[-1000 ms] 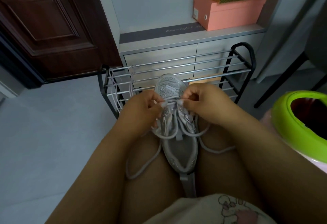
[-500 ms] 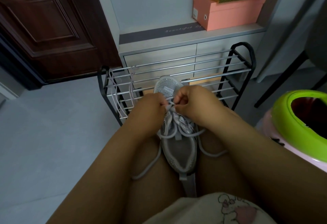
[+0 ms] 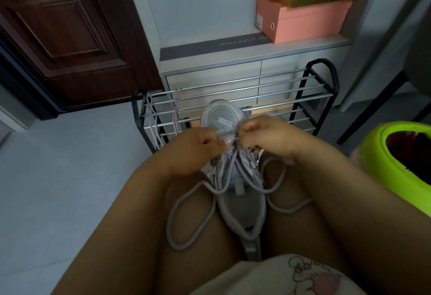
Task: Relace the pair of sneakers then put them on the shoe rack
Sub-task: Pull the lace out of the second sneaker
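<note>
One sneaker (image 3: pixel 229 154) lies in the middle of the frame, on the person's lap between the legs, with its toe pointing up toward the shoe rack (image 3: pixel 321 89); the left hand (image 3: pixel 200 145) and the right hand (image 3: pixel 263 136) meet just below the toe, and each one pinches the lace (image 3: pixel 186 210) with curled fingers; the fingertips are close together and I cannot tell which hole the lace goes through.

I think things could go wrong here; two long loops of lace hang loose over the legs, and a quick pull could knot them; the lace tip could also miss its hole or go in the wrong one; the sneaker only rests on the lap, so a hard tug could tip it off.

Counting now; one sneaker shows, and the second one I cannot see; one more lace (image 3: pixel 152 119) hangs on the left of the rack; two pink boxes (image 3: pixel 303 21) sit at the upper right; one green bin (image 3: pixel 394 168) is at the right edge.
</note>
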